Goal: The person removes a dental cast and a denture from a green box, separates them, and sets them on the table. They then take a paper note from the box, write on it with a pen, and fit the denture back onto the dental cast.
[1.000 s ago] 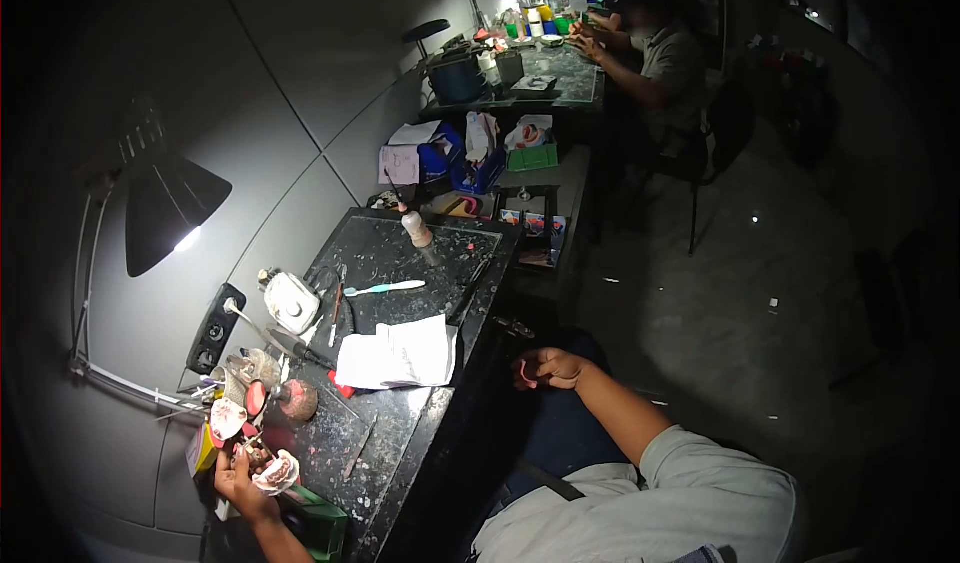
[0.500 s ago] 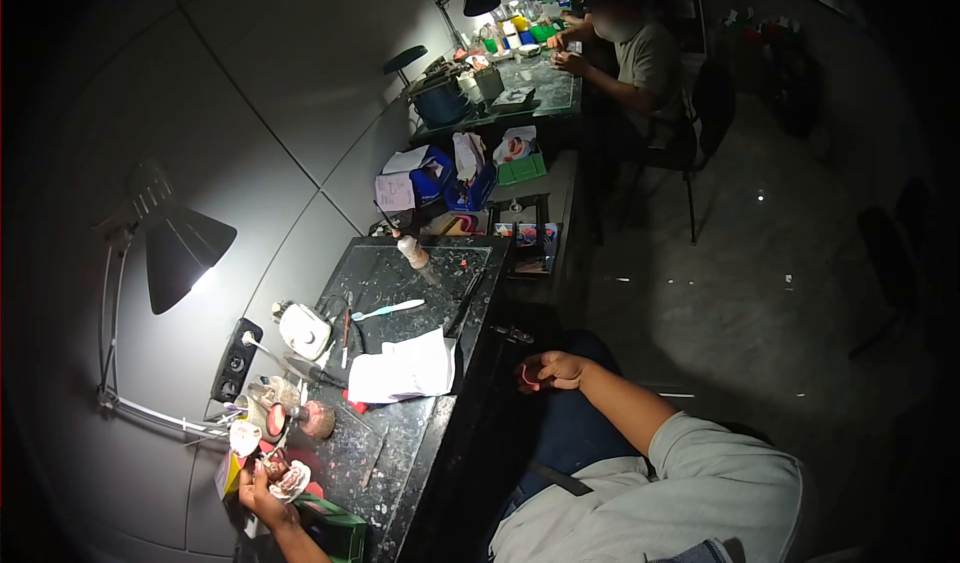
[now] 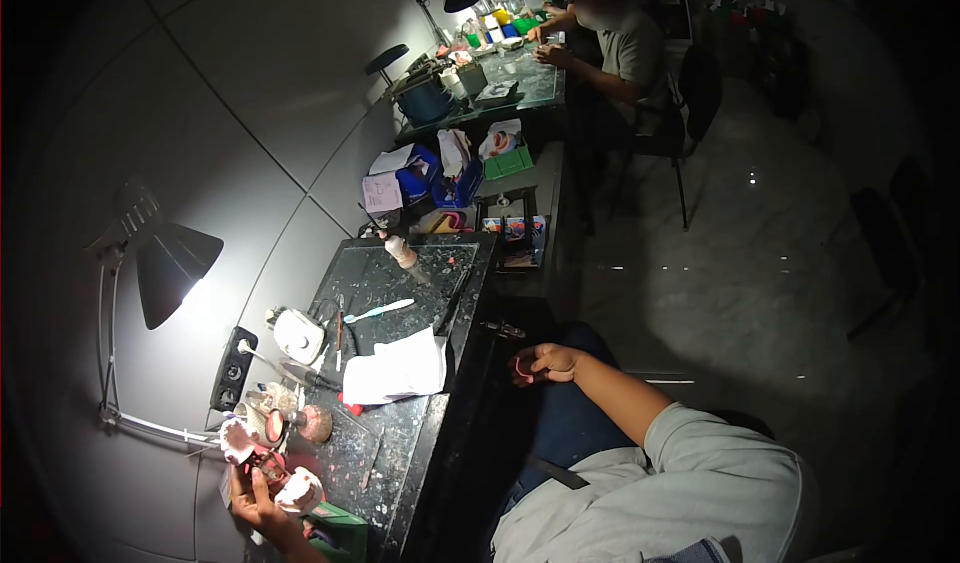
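Note:
At the lower left, under the lamp, my left hand (image 3: 262, 508) is closed around a dental model (image 3: 300, 490) with white plaster parts and a red and metal middle. Its upper plaster part (image 3: 238, 440) stands open, away from the lower one. My right hand (image 3: 548, 363) is over my lap with its fingers curled round a small pink curved piece (image 3: 524, 368). A crumpled white paper (image 3: 396, 367) lies on the dark bench (image 3: 400, 443) between my hands.
A desk lamp (image 3: 178, 273) leans in from the left wall. On the bench are a toothbrush (image 3: 380, 311), a white device (image 3: 298, 336), a bottle (image 3: 401, 252) and jars (image 3: 315, 423). A green box (image 3: 340, 535) is near my left wrist. Two people sit at the far bench (image 3: 540, 88).
The model in my left hand has turned, and its upper plaster part now shows its inner side. My right hand keeps its hold on the pink piece. The whole view has shifted slightly.

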The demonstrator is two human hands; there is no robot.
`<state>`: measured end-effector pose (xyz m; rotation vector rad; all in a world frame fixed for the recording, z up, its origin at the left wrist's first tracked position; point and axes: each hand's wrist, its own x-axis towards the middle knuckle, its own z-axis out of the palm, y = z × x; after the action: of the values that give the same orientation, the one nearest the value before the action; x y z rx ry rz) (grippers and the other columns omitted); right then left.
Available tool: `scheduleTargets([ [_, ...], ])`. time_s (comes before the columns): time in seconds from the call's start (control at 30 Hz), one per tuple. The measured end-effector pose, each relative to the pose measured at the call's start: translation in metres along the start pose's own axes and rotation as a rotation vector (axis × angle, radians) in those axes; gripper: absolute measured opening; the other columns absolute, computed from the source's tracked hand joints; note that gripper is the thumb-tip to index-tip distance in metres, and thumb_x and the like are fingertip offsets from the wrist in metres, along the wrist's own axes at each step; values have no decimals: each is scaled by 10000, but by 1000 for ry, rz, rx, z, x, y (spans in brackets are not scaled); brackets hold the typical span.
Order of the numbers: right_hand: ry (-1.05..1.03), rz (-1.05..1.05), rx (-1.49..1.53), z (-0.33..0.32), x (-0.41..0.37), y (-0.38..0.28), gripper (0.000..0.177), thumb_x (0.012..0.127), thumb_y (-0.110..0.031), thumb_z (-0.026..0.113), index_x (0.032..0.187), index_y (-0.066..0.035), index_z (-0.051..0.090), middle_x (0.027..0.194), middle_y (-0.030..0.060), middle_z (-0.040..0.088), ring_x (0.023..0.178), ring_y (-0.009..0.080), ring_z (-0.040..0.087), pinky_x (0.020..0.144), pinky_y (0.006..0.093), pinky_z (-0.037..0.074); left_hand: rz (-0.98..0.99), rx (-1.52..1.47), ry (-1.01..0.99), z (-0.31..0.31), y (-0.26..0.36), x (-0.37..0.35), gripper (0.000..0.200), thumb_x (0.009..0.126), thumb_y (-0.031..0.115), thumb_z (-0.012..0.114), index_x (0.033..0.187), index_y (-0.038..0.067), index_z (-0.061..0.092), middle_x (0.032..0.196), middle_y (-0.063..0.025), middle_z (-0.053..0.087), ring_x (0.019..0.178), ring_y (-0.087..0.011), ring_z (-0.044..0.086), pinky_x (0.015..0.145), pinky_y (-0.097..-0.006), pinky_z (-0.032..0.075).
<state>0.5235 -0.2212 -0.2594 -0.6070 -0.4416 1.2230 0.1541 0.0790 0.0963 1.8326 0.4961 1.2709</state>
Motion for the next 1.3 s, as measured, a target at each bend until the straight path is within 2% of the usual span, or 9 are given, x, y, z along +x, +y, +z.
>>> scheduleTargets([
  [0.3, 22, 8, 29, 2, 1, -1, 399, 900, 57, 567, 1298, 35, 556, 1160, 160, 654, 1115, 357, 649, 1048, 492, 487, -146, -145, -280, -19, -55, -57, 402, 906, 34, 696, 1276, -67, 573, 1091, -108, 671, 868, -142, 645, 753, -257, 537],
  [0.37, 17, 5, 36, 1, 2, 1, 402, 898, 58, 571, 1299, 33, 554, 1159, 159, 654, 1118, 359, 648, 1046, 492, 488, -424, -701, -416, 6, -44, -83, 365, 957, -26, 577, 1315, -62, 518, 1224, -183, 625, 891, -208, 661, 726, -296, 574],
  [0.43, 25, 12, 20, 0, 2, 0, 518, 841, 50, 614, 1346, 69, 497, 1167, 203, 640, 1139, 368, 638, 1065, 523, 464, -350, -708, -129, -2, -114, -137, 350, 947, 37, 618, 1271, -58, 527, 1381, -257, 516, 901, -298, 662, 682, -355, 601],
  [0.47, 27, 14, 23, 2, 2, 0, 518, 841, 50, 614, 1346, 69, 497, 1167, 203, 640, 1139, 368, 638, 1065, 523, 464, 104, -345, -137, 15, -126, -155, 350, 948, 34, 593, 1282, -48, 531, 1317, -244, 562, 865, -271, 659, 727, -340, 596],
  [0.53, 53, 12, 28, 5, 1, -2, 531, 824, 64, 607, 1343, 80, 493, 1143, 213, 646, 1135, 371, 639, 1063, 530, 465, 242, 417, -227, 37, -81, -160, 355, 1014, 119, 488, 1352, 24, 437, 1125, -244, 618, 836, -249, 661, 720, -343, 597],
  [0.6, 49, 7, 32, 7, -1, -4, 530, 819, 72, 597, 1339, 85, 493, 1128, 207, 648, 1124, 369, 641, 1059, 527, 468, -450, -777, 224, 58, -98, -178, 355, 967, 56, 565, 1302, 25, 451, 1106, -236, 616, 839, -224, 657, 734, -347, 600],
  [0.63, 42, 0, 36, 8, -1, -4, 530, 814, 79, 588, 1335, 90, 492, 1113, 201, 649, 1114, 368, 644, 1055, 524, 471, -537, -656, 351, 60, -111, -183, 414, 925, -3, 617, 1297, 32, 439, 1080, -233, 616, 846, -194, 650, 747, -336, 604],
  [0.8, 39, -16, 11, 2, 5, 2, 489, 809, 92, 563, 1295, 93, 512, 1027, 170, 656, 1052, 342, 659, 999, 489, 508, -729, -1503, -342, 114, -6, -184, 380, 931, 238, 465, 1247, 61, 582, 949, -96, 634, 1028, -291, 580, 915, -489, 441],
  [1.3, -1, 61, -7, -5, -17, -11, 350, 914, 74, 563, 1259, 14, 572, 1120, 209, 687, 1013, 297, 703, 912, 369, 574, -842, -1276, -716, 261, 31, -109, 577, 1034, 521, 349, 1365, 66, 478, 1001, -162, 642, 993, -322, 573, 828, -462, 483],
])
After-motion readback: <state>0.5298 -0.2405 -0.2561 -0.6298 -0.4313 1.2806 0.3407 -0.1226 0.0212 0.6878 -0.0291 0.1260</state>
